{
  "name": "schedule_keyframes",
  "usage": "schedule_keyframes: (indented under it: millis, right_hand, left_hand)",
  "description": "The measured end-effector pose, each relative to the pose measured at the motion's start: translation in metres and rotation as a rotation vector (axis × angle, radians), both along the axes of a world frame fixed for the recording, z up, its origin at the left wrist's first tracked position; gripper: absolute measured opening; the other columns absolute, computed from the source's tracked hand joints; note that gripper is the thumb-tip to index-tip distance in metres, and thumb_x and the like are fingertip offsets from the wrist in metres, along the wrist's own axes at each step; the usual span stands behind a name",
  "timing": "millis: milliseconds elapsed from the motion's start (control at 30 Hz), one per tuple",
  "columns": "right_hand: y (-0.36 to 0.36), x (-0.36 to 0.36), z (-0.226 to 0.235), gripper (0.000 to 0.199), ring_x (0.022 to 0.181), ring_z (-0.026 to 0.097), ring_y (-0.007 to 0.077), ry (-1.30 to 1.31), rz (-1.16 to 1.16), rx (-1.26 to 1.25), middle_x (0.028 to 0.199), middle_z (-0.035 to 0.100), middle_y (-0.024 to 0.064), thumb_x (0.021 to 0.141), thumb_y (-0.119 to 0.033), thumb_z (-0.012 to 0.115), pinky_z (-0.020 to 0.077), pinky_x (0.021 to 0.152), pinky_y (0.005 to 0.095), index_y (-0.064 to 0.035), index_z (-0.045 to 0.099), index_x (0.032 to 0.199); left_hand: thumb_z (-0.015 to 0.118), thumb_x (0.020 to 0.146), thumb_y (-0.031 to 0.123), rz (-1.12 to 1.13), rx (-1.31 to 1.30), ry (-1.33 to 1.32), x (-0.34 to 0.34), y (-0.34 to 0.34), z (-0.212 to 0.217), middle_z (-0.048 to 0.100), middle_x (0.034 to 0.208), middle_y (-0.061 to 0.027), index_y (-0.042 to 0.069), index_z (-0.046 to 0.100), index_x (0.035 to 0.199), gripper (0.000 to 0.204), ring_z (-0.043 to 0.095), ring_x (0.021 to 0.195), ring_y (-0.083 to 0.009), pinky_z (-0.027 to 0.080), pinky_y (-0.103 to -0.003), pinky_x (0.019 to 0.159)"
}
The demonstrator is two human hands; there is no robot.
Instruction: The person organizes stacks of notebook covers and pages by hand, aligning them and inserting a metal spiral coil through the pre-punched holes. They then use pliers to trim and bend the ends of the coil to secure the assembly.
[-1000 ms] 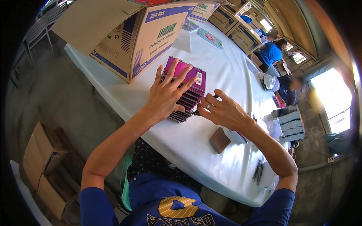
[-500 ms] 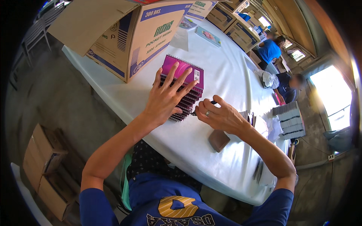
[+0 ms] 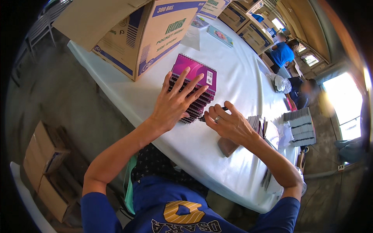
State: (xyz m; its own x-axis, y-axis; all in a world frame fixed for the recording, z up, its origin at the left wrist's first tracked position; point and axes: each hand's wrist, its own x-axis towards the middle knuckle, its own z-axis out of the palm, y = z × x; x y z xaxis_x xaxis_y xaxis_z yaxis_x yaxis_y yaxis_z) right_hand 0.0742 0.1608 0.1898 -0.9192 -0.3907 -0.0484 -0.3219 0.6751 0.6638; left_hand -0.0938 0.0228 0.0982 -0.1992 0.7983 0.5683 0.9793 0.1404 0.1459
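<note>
Head view is showing both forearms reaching up from the lower edge onto a pale table. Left hand is lying flat, palm down, on a stack of notebooks with purple covers and wire spines, fingers spread wide and released, gripping nothing. Just right of the stack, the right hand is curling its fingers around a dark pen, whose tip is touching the stack's near corner. Left of the stack, a big brown cardboard box with blue bands is standing open. Right of the stack, a small brown block is lying by the right wrist, and grey stacked booklets are sitting farther right.
</note>
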Motion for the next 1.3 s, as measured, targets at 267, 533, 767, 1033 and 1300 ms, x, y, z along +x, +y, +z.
schedule_keyframes:
  millis: [267,533,767,1033,1300]
  right_hand:
    - [-0.021,0.015,-0.038,0.017,0.098,0.059,0.0195,-0.130,-0.492,0.019,0.096,0.064,0.0051,0.078,-0.012,0.065,0.0464,0.087,0.0327,-0.0031,0.066,0.093]
    - [-0.003,0.007,-0.007,0.025,0.103,0.057,0.0179,-0.053,-0.084,-0.066,0.100,0.063,0.0037,0.079,-0.012,0.065,0.0437,0.093,0.0361,-0.0039,0.063,0.103]
    - [0.008,0.002,-0.017,0.026,0.105,0.054,0.0172,-0.081,0.070,0.067,0.112,0.060,0.0042,0.081,-0.016,0.065,0.0423,0.094,0.0338,-0.0077,0.059,0.105]
    - [-0.041,0.006,-0.037,0.013,0.091,0.060,0.0198,-0.033,-0.351,0.282,0.089,0.063,0.0050,0.074,-0.015,0.067,0.0438,0.078,0.0332,-0.0051,0.068,0.083]
    - [-0.011,-0.002,-0.017,0.014,0.096,0.055,0.0158,-0.087,0.009,-0.009,0.097,0.064,0.0014,0.081,-0.015,0.064,0.0418,0.090,0.0326,-0.0093,0.062,0.093]
  left_hand:
    - [0.087,0.059,0.037,-0.018,0.023,-0.021,0.000,0.003,-0.004,0.022,0.162,-0.0021,0.028,0.034,0.152,0.107,0.019,0.147,-0.0372,0.021,-0.062,0.114]
    - [0.087,0.057,0.037,-0.004,-0.003,-0.002,0.005,0.000,-0.004,0.023,0.161,-0.0017,0.027,0.034,0.153,0.110,0.019,0.147,-0.0367,0.022,-0.061,0.115]
    - [0.087,0.056,0.034,-0.003,0.047,-0.010,0.004,0.002,-0.007,0.025,0.160,-0.0029,0.025,0.035,0.152,0.110,0.021,0.146,-0.0366,0.023,-0.060,0.114]
    - [0.087,0.057,0.034,0.010,0.052,0.001,0.002,0.001,-0.009,0.026,0.160,-0.0032,0.024,0.035,0.152,0.109,0.022,0.146,-0.0374,0.024,-0.060,0.113]
    - [0.087,0.056,0.033,-0.001,0.060,-0.016,0.008,-0.003,-0.013,0.027,0.160,-0.0030,0.026,0.035,0.152,0.109,0.025,0.145,-0.0371,0.023,-0.060,0.113]
